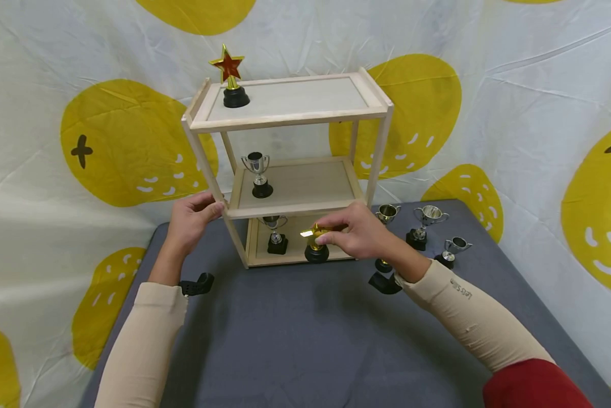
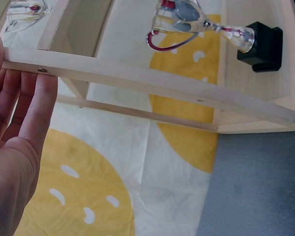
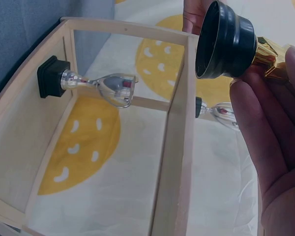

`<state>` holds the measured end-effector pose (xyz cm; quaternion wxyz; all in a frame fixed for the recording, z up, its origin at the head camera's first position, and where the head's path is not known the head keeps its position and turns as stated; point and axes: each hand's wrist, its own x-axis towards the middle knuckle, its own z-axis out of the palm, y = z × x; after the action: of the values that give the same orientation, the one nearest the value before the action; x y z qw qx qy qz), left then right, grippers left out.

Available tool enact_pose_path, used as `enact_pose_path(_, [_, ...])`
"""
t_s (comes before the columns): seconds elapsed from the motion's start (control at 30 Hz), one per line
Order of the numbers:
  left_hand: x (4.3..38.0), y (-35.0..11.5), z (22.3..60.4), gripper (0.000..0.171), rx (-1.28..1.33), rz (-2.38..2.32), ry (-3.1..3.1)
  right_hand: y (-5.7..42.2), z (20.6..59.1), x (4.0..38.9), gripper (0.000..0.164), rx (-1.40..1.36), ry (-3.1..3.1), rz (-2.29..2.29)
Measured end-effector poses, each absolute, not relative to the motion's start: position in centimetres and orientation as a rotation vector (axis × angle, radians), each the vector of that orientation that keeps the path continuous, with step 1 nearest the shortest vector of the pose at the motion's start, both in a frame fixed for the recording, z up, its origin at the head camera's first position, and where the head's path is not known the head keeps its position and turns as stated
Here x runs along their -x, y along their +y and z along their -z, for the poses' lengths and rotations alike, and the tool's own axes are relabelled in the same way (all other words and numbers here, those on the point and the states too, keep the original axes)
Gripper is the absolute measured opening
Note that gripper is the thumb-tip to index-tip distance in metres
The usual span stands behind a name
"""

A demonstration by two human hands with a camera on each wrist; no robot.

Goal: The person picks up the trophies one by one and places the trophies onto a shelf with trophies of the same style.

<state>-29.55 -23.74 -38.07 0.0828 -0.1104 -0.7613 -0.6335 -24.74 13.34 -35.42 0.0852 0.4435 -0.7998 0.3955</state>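
Gold trophy — round black base

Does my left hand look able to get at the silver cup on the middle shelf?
Probably yes, once it lets go: your left hand holds the left front post, but the silver cup stands near that side, and nothing visible blocks the open front of its shelf.

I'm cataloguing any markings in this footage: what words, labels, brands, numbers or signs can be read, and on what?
"Lets", it seems: dark lettering on the right sleeve; the rest is too small to read.
No text can be made out on the held gold trophy, the other trophies or the wooden shelf.
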Motion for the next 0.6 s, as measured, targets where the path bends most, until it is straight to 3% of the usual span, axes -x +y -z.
enact_pose_path(0.6, [29.69, -23.92, 38.12, 0.042, 0.294, 1.866, -2.318, 12.51, 34.45, 24.66, 0.017, -1.336, -2.371, -1.186])
